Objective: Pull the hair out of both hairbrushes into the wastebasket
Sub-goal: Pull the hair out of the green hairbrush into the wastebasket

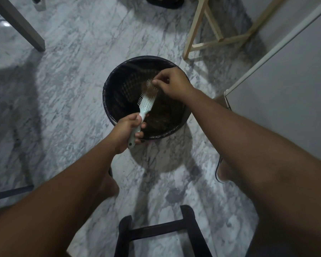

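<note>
A pale hairbrush (144, 105) is gripped by its handle in the left hand (127, 131), the fingers wrapped closed around it, and is held over the open mouth of the black-lined wastebasket (111, 86). The bristled head is tilted up and away from that grip. At the far end of the head, a clump of brownish hair (149, 89) is seen tangled in the bristles. There the right hand (171, 83) is brought down on it, thumb and fingertips pressed together in a pinch on the hair. More hair is seen lying at the basket's bottom, below the gripped handle.
</note>
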`<action>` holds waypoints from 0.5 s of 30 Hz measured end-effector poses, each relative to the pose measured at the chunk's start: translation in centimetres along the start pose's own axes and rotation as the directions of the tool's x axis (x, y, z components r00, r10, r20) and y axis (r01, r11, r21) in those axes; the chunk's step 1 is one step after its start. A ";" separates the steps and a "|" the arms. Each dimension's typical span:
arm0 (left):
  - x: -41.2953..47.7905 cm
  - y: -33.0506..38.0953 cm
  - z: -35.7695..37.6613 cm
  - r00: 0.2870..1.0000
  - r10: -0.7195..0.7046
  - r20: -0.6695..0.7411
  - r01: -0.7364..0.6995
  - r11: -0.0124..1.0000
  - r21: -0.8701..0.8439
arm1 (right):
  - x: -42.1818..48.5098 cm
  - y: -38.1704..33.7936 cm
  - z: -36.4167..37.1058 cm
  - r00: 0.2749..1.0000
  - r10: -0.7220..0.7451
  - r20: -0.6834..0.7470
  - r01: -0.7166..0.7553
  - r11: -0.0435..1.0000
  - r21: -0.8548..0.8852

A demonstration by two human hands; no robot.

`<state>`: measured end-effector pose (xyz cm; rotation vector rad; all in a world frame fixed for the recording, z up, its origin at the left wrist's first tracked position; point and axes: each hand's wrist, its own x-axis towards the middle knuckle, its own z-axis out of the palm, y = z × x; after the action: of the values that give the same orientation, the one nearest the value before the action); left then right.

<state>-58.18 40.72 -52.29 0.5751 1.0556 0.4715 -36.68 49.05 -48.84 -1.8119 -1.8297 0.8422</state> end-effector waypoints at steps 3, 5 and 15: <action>0.0 0.1 0.3 1.000 0.001 -0.002 -0.001 1.000 -0.010 | 0.4 -0.3 -0.3 0.999 0.024 -0.028 -0.023 1.000 0.015; 0.0 0.3 0.6 1.000 -0.002 -0.001 0.002 0.999 -0.041 | 0.4 -0.8 -0.1 0.995 0.031 -0.090 -0.026 0.998 0.053; 0.2 1.7 2.6 1.000 0.013 -0.015 -0.015 0.994 -0.106 | 0.3 -1.4 0.3 0.854 0.191 -0.484 0.017 0.919 0.394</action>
<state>-55.88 41.58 -50.35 0.4862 1.0346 0.5415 -37.97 49.35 -48.13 -1.6629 -1.1535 0.6105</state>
